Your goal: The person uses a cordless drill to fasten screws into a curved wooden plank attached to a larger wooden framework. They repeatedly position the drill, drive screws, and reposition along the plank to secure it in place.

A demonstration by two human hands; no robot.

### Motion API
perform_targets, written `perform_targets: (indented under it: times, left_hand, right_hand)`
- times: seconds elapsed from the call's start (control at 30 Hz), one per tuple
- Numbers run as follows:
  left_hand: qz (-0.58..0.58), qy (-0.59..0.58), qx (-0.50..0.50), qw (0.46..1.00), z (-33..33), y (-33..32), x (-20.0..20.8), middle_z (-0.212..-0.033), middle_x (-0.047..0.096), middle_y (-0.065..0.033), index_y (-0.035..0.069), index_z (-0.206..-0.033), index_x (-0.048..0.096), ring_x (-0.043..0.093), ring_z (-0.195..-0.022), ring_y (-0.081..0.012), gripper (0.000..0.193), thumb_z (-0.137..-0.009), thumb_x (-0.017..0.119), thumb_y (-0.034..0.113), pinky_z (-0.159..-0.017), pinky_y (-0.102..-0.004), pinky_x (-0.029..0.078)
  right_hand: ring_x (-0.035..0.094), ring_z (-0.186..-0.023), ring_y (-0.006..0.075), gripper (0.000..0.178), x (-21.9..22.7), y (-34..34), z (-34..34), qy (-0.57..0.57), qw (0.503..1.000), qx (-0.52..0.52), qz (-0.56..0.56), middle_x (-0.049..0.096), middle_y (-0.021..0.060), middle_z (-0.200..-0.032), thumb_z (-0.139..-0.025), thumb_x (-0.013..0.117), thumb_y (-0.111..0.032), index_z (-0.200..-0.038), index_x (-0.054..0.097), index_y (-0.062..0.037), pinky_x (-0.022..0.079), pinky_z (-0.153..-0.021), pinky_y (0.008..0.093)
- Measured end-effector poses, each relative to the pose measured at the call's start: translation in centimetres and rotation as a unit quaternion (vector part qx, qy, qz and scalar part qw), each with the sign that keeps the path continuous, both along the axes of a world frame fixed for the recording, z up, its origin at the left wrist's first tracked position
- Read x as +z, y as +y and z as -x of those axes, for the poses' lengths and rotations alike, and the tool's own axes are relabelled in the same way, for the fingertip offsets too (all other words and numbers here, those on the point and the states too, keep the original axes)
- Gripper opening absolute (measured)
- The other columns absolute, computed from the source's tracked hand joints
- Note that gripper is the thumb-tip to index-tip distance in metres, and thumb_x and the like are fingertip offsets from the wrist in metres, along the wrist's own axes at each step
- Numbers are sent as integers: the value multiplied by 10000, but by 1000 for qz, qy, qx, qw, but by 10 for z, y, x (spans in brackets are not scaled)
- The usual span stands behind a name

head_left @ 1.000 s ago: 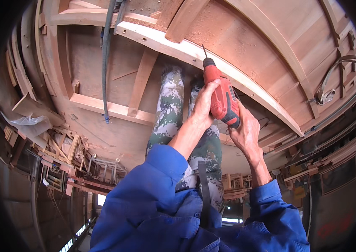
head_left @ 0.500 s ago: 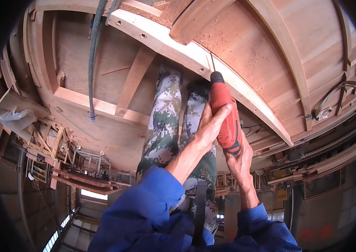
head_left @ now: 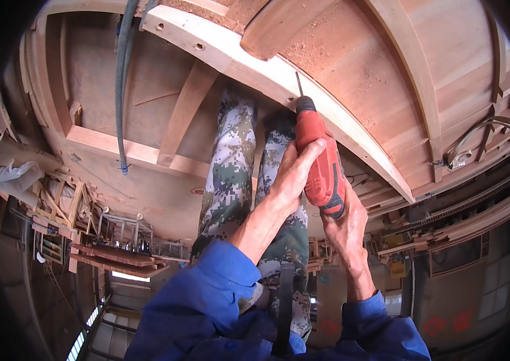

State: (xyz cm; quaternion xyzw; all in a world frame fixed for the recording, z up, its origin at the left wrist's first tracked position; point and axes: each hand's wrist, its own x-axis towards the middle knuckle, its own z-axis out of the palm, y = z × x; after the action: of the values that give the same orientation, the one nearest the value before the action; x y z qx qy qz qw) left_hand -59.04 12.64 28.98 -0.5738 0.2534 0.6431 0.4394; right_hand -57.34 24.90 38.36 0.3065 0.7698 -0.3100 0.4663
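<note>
Both my hands hold a red power drill (head_left: 322, 168) in front of my legs. My left hand (head_left: 291, 177) wraps the side of its body, thumb along the top. Lower down, my right hand (head_left: 346, 228) is closed at its rear end, the fingers partly hidden. From the black chuck a thin drill bit (head_left: 299, 84) points away from me, over a pale wooden beam (head_left: 237, 66). Whether the tip touches the wood I cannot tell. Several holes show along the beam's near face, one just left of the chuck.
Sawdust (head_left: 327, 54) lies on the wooden panel beyond the beam. Curved ribs (head_left: 408, 54) cross that panel. A grey hose (head_left: 120, 102) hangs at the left, near a wooden crosspiece (head_left: 185, 111). Timber (head_left: 477, 225) is stacked at the right, with a cable (head_left: 495, 123) above it.
The drill and both hands have shifted slightly left, and the drill leans a little more to the left. The bit's tip sits further left over the beam. The whole view has also shifted slightly.
</note>
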Motion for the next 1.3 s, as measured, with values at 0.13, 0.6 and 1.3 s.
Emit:
perform_targets:
  times: [0.13,0.6,1.3]
  left_hand:
    - [-15,-13,15,1000,5,-3,-3,-1138,590,-87,13,-1301,477,596,-1009,-165,556,-917,670,366,-877,-343,514]
    - [-3,-7,-8,1000,-8,11,-2,-1180,594,-95,10,-1343,471,601,-1042,-173,568,-932,659,353,-898,-345,514]
    - [-56,86,-155,983,-47,68,107,-1196,575,-90,34,-1325,459,579,-1067,-163,508,-952,639,328,-934,-344,489]
  right_hand:
    - [640,-1025,425,675,-5,-1,-2,12,999,29,-13,661,238,-1096,-726,705,-5,-1371,515,-55,524,-869,441]
    - [642,-1049,413,650,-5,10,-10,-33,999,-5,-4,660,234,-1121,-734,675,17,-1362,523,-54,519,-892,434]
    - [626,-1100,396,602,100,49,-113,60,991,-112,-41,644,213,-1194,-823,670,-137,-1393,499,-48,494,-948,440]
